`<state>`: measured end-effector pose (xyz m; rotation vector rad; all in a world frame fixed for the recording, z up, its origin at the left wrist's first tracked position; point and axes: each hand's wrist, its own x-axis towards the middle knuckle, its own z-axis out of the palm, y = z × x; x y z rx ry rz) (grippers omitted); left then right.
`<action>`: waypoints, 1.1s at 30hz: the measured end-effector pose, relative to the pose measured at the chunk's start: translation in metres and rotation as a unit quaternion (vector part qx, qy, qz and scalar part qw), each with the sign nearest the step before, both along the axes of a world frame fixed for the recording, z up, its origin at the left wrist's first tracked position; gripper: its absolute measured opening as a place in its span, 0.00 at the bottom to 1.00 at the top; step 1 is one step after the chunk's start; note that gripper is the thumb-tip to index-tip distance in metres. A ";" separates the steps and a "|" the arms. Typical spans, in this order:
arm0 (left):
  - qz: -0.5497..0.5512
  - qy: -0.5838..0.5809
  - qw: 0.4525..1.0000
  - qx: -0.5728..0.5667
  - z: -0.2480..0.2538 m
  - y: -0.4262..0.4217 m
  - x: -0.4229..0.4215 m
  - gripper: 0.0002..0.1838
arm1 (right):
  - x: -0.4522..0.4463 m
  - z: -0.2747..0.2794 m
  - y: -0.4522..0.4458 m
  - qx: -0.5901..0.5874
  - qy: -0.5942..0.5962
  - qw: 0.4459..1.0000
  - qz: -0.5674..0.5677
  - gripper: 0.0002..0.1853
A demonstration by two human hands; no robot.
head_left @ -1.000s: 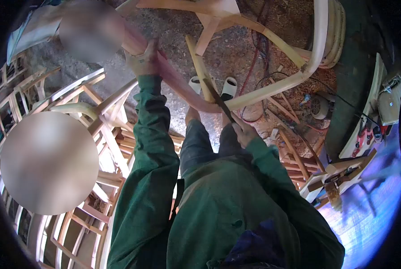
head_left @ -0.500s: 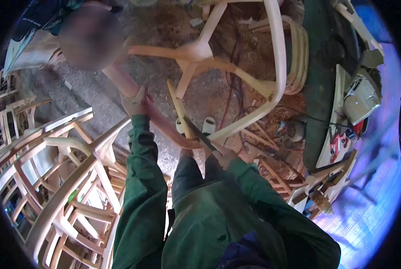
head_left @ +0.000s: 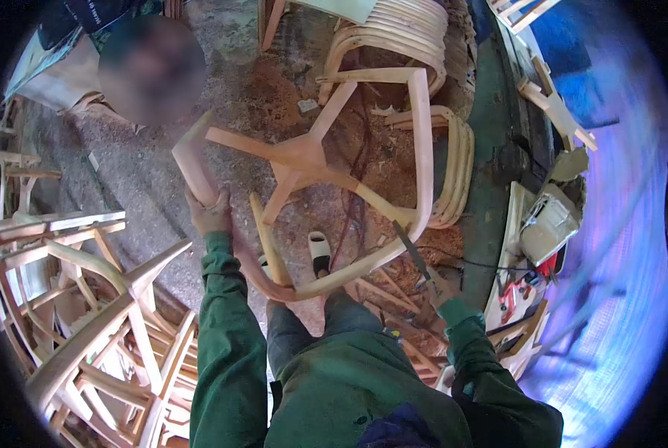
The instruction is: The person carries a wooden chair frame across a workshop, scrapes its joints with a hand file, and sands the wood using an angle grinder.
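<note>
A curved wooden chair frame (head_left: 419, 149) stands before me, with a cross-shaped wooden brace (head_left: 300, 160) in its middle and a short leg (head_left: 270, 243) on the near side. My left hand (head_left: 211, 214) is wrapped around the frame's left curved arm. In my right hand (head_left: 440, 287) is a long, dark, flat file (head_left: 412, 250), gripped at its near end. The file's far end lies at the frame's lower right corner, where a brace arm meets the curved rail; whether it touches the wood I cannot tell.
Stacked wooden chair frames (head_left: 125, 299) crowd the left. Bent wooden pieces (head_left: 394, 37) are piled at the back, with more bent pieces (head_left: 457, 172) on the right. A white container (head_left: 549, 224) and red tool (head_left: 509, 299) lie at right. A person (head_left: 61, 75) is at upper left.
My right hand has moved right with the file, from the frame's near joint to its lower right corner. The chair frame sits lower in view; my left hand keeps its hold.
</note>
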<state>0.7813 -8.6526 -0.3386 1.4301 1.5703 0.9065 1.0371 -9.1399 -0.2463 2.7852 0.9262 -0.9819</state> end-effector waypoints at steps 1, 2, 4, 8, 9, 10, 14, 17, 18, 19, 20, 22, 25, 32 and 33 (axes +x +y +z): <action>0.002 0.036 0.999 0.021 -0.008 -0.001 0.001 0.40 | 0.013 -0.009 -0.013 0.012 -0.011 0.999 0.033 0.26; 0.017 0.027 0.999 0.023 -0.004 -0.003 0.005 0.39 | 0.018 -0.007 -0.012 0.017 -0.011 0.999 0.044 0.26; 0.026 0.065 0.997 0.022 0.002 0.000 0.009 0.36 | 0.027 -0.004 -0.005 0.025 -0.008 0.997 0.071 0.26; 0.049 0.105 0.993 0.003 0.015 -0.005 0.017 0.33 | 0.029 -0.005 -0.012 -0.019 0.059 0.997 0.049 0.30; 0.058 0.120 0.991 0.008 0.016 -0.005 0.019 0.33 | 0.031 -0.015 -0.028 0.036 0.077 0.995 0.044 0.31; 0.065 0.136 0.989 0.011 0.015 -0.004 0.020 0.33 | 0.036 -0.030 -0.040 0.061 0.095 0.994 0.010 0.31; 0.060 0.152 0.987 -0.004 -0.004 0.005 0.013 0.33 | 0.038 -0.074 -0.093 0.062 0.162 0.978 -0.114 0.34; 0.053 0.115 0.992 -0.013 -0.009 0.008 0.011 0.32 | 0.045 -0.030 -0.037 0.035 0.131 0.991 0.007 0.35; 0.050 0.094 0.994 -0.006 -0.006 0.008 0.014 0.31 | 0.044 -0.016 -0.016 -0.005 0.086 0.995 0.041 0.36; 0.055 0.110 0.992 -0.015 -0.007 0.007 0.015 0.31 | 0.043 -0.012 -0.013 -0.015 0.058 0.996 0.068 0.34; 0.060 0.127 0.990 -0.023 -0.008 0.007 0.015 0.31 | 0.043 -0.008 -0.009 -0.025 0.028 0.995 0.095 0.33; 0.019 0.185 0.981 -0.051 -0.023 0.013 0.009 0.31 | 0.047 -0.010 -0.016 0.021 0.011 0.991 0.135 0.30; 0.080 0.212 0.971 -0.070 -0.018 0.008 0.011 0.31 | 0.070 -0.055 -0.045 -0.030 0.046 0.995 0.083 0.33; 0.088 0.008 0.996 -0.002 0.015 -0.006 0.013 0.28 | 0.082 -0.084 0.007 0.013 0.007 1.000 0.024 0.27; 0.086 -0.003 0.996 -0.008 0.018 -0.008 0.012 0.28 | 0.082 -0.095 0.004 0.023 0.048 0.998 -0.023 0.27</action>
